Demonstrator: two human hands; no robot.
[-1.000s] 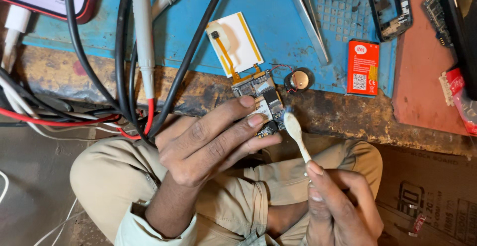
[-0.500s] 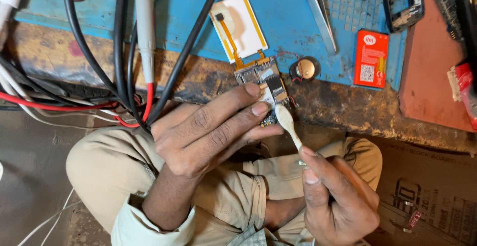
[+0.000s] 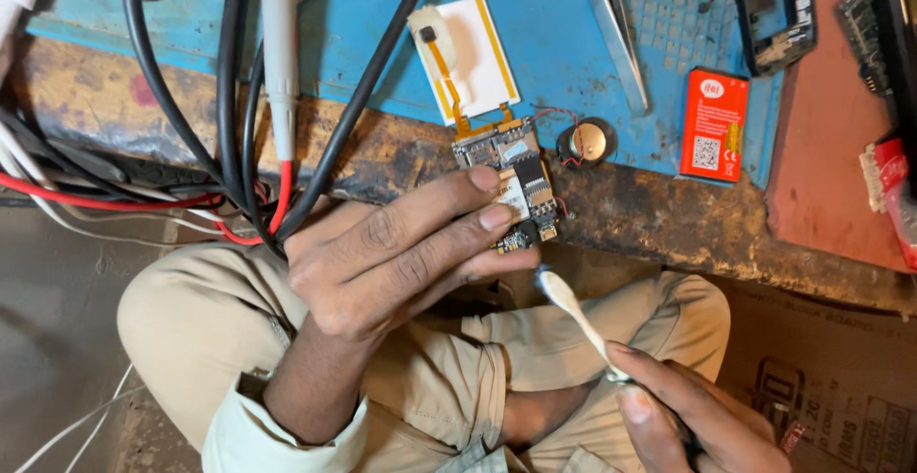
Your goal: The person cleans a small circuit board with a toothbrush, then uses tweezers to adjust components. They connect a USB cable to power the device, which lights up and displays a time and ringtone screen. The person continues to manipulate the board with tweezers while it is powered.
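The left hand [image 3: 382, 253] has its fingers [image 3: 482, 217] clamped on a small circuit board [image 3: 511, 182], held at the worn edge of the desk [image 3: 650, 210], with a white and yellow panel [image 3: 470, 57] trailing from it on a ribbon. The right hand [image 3: 688, 416] pinches a white brush [image 3: 573, 311], its tip just below the board, apart from it; an orange battery [image 3: 714, 125] and a round speaker [image 3: 585, 140] lie nearby

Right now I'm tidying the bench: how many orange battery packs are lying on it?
1. The orange battery pack lies flat on the blue mat, right of the round speaker and above the bench's worn edge. Others may lie outside the frame.
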